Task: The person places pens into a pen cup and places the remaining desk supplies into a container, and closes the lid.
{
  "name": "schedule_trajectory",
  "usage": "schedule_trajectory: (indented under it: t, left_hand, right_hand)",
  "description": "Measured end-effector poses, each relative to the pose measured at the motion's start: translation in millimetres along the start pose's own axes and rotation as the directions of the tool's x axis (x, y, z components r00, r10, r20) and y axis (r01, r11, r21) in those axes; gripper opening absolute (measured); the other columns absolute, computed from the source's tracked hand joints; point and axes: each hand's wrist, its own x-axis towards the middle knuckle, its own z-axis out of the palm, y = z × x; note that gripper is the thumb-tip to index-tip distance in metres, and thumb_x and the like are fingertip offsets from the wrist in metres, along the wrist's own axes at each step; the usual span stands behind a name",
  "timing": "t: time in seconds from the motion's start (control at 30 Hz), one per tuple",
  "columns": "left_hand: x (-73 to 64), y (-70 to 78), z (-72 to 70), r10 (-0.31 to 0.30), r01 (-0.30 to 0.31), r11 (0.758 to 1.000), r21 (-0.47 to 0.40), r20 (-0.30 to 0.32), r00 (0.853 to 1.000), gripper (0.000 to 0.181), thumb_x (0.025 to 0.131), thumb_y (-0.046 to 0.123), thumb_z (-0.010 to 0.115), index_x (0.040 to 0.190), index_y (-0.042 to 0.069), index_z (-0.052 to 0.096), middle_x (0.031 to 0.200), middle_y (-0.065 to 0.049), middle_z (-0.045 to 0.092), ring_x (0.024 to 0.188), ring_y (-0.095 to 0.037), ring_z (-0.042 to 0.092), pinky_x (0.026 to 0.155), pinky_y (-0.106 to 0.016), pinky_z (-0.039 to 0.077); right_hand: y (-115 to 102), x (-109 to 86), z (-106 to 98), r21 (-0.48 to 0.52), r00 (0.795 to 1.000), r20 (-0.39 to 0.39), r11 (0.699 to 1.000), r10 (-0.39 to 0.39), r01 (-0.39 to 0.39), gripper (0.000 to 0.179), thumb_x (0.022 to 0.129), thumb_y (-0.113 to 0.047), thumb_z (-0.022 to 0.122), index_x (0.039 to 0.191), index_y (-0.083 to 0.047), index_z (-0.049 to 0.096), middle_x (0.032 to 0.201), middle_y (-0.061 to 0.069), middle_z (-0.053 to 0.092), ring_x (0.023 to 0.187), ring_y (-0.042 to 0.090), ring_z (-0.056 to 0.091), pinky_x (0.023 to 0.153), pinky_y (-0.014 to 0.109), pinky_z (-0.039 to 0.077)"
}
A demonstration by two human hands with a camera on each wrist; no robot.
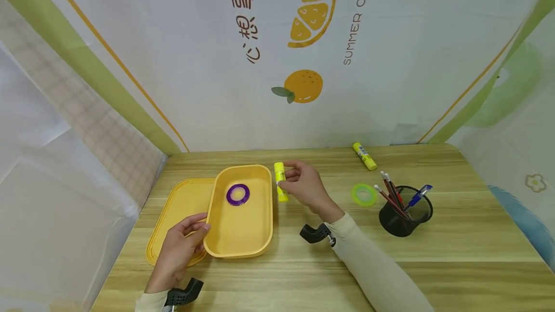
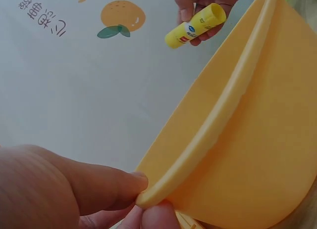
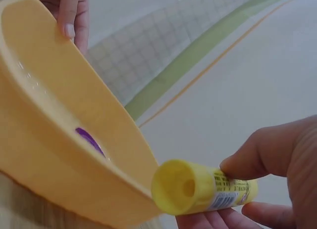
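My right hand [image 1: 309, 188] pinches a yellow glue stick [image 1: 280, 182] between thumb and fingers, just right of a yellow plastic box [image 1: 240, 235]. In the right wrist view the glue stick [image 3: 198, 187] shows its hollow base end and a printed label. Thumb and fingers of my left hand [image 1: 179, 247] pinch the box's left rim; the left wrist view shows the thumb over the rim [image 2: 198, 145]. Inside the box lies a purple ring-shaped tape roll [image 1: 238, 202]. The box stands partly over a flat yellow lid [image 1: 179, 206].
At the back right lies a second yellow glue stick [image 1: 364, 156]. A green tape ring [image 1: 364, 203] rests on the wooden table [image 1: 295, 278]. Beside it a black mesh pen holder [image 1: 396, 224] contains pencils and a blue pen [image 1: 418, 196]. A printed white cloth [image 1: 208, 85] hangs behind the table.
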Motion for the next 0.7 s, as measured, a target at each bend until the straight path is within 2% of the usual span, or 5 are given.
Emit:
schedule_trajectory:
  t: [0.2,0.5,0.7]
  left_hand:
    - [-0.6,0.6,0.6,0.005,-0.005,1.0,0.005,0.001,1.0,0.043,0.106,0.012,0.063,0.147,0.003,0.056,0.113,-0.005,0.063,0.07,-0.01,0.056,0.063,-0.024,0.056]
    - [-1.8,-1.8,-0.8,0.016,-0.016,1.0,0.014,-0.005,1.0,0.043,0.106,0.014,0.064,0.148,0.006,0.057,0.115,-0.005,0.063,0.076,-0.011,0.059,0.064,-0.025,0.058]
    - [-0.3,-2.7,-4.1,0.041,-0.043,0.999,0.031,0.048,0.998,0.05,0.105,0.013,0.066,0.154,0.015,0.053,0.128,-0.011,0.061,0.089,-0.013,0.063,0.068,-0.027,0.059]
  right_hand:
    - [-8.8,-1.1,17.7,-0.004,0.999,0.047,1.0,-0.003,0.004,0.059,0.086,-0.009,0.081,0.141,-0.002,0.062,0.112,0.016,0.072,0.094,0.022,0.071,0.074,0.033,0.065]
    - [-14.7,-5.1,40.3,-0.089,0.995,0.095,0.996,0.013,-0.005,0.061,0.087,-0.014,0.084,0.142,-0.003,0.061,0.111,0.012,0.07,0.093,0.02,0.069,0.071,0.03,0.064]
    - [-15.9,-5.7,53.6,-0.118,0.992,0.128,0.993,0.016,0.0,0.061,0.087,-0.013,0.083,0.143,-0.003,0.06,0.11,0.01,0.07,0.09,0.017,0.07,0.068,0.029,0.064]
